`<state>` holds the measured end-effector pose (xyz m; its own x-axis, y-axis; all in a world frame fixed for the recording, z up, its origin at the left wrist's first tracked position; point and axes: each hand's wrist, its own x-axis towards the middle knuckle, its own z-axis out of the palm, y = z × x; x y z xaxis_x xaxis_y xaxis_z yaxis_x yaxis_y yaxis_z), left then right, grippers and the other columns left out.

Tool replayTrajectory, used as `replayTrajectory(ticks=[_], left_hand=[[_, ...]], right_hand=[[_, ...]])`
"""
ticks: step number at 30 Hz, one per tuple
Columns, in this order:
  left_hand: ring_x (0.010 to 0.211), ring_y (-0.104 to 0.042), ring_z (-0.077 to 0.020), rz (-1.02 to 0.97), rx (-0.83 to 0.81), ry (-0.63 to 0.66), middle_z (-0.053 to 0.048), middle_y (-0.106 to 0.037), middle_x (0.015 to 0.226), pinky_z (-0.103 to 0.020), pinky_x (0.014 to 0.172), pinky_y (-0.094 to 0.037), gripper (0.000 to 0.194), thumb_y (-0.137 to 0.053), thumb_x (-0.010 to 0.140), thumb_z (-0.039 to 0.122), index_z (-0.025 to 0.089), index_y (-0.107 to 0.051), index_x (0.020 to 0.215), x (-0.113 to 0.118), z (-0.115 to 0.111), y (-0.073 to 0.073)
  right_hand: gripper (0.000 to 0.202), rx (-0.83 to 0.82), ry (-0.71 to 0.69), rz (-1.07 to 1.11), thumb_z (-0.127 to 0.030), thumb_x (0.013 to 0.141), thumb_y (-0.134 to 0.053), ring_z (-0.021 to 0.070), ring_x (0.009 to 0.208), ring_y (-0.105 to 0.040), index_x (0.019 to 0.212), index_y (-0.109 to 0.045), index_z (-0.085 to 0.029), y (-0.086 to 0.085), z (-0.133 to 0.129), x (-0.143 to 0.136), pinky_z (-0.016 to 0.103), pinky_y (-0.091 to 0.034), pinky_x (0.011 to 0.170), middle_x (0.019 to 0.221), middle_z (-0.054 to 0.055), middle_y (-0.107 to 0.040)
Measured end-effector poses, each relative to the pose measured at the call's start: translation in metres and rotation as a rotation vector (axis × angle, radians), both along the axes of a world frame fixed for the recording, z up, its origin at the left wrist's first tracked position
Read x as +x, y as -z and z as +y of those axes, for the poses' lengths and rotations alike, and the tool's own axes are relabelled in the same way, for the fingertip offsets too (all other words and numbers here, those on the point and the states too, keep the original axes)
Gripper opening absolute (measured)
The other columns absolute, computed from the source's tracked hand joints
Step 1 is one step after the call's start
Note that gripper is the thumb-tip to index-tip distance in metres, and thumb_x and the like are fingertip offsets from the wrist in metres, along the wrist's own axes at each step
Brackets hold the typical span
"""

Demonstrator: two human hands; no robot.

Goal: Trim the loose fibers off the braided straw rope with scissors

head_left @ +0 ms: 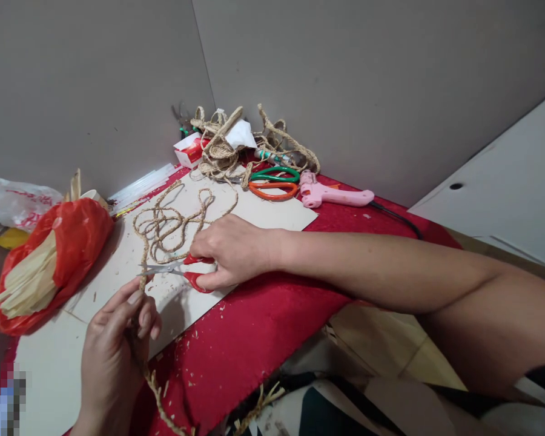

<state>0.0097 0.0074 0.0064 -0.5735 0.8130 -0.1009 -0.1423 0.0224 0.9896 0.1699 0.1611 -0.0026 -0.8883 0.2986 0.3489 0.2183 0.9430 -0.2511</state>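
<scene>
My left hand (122, 333) is closed around a braided straw cord (157, 393), pinching it between thumb and forefinger. One end of the cord hangs below that hand toward my lap. The other part runs up from the fingertips and lies in loose loops on the white board (272, 213). My right hand (231, 254) grips the red handles of small scissors (167, 269). Their blades are parted, and the tips reach the cord just above my left fingertips. Whether the blades touch the cord I cannot tell.
At left lies a red plastic bag (84, 233) with pale straw husks (29, 281). Toward the back are a heap of braided cord (220, 151), green and orange handled scissors (275, 191), and a pink glue gun (338, 195) with a black cable. Red cloth (263, 327) covers the table; grey walls stand behind.
</scene>
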Motion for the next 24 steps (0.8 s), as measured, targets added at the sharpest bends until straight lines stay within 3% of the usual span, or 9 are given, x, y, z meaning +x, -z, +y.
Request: replayTrajectory(ticks=[6, 12, 17, 20, 24], left_hand=[[0.047, -0.043, -0.0082, -0.012, -0.100, -0.039, 0.006, -0.043, 0.051, -0.019, 0.046, -0.038, 0.022, -0.072, 0.070, 0.022, 0.017, -0.068, 0.091, 0.002, -0.002, -0.003], [0.050, -0.046, -0.0090, 0.029, -0.089, -0.047, 0.004, -0.049, 0.052, -0.019, 0.048, -0.039, 0.023, -0.074, 0.070, 0.022, 0.018, -0.070, 0.092, 0.000, -0.002, 0.003], [0.051, -0.046, -0.0087, 0.044, -0.078, -0.039, 0.004, -0.049, 0.053, -0.019, 0.049, -0.040, 0.025, -0.073, 0.072, 0.021, 0.018, -0.071, 0.097, -0.003, -0.003, 0.007], [0.051, -0.047, -0.0090, 0.047, -0.056, -0.005, 0.004, -0.050, 0.054, -0.019, 0.050, -0.039, 0.028, -0.073, 0.073, 0.023, 0.020, -0.071, 0.100, -0.006, -0.005, 0.007], [0.052, -0.048, -0.0109, 0.287, -0.167, 0.050, 0.003, -0.056, 0.056, -0.021, 0.050, -0.039, 0.038, -0.074, 0.072, 0.034, 0.021, -0.070, 0.108, -0.001, -0.006, 0.011]], right_hand=[[0.038, 0.061, -0.010, -0.055, -0.050, 0.081, -0.048, 0.0131, 0.061, -0.050, 0.079, -0.066, -0.015, 0.000, -0.002, 0.000, 0.027, -0.016, 0.054, 0.078, 0.007, -0.068], [0.037, 0.119, -0.020, -0.086, -0.046, 0.085, -0.047, 0.0121, 0.059, -0.047, 0.078, -0.067, -0.016, 0.002, -0.001, -0.002, 0.027, -0.014, 0.054, 0.075, 0.006, -0.068], [0.029, 0.030, -0.038, -0.083, -0.037, 0.086, -0.050, 0.0095, 0.055, -0.041, 0.072, -0.066, -0.017, 0.000, 0.002, -0.001, 0.027, -0.015, 0.053, 0.069, 0.003, -0.065], [0.029, -0.212, -0.028, 0.115, -0.034, 0.083, -0.054, 0.0075, 0.054, -0.038, 0.063, -0.062, -0.015, -0.002, 0.003, -0.002, 0.025, -0.020, 0.053, 0.059, -0.001, -0.057], [0.038, -0.929, -0.137, 0.334, -0.042, 0.079, -0.060, 0.0038, 0.049, -0.034, 0.055, -0.052, -0.013, 0.003, -0.004, -0.009, 0.020, -0.026, 0.050, 0.049, -0.006, -0.043]])
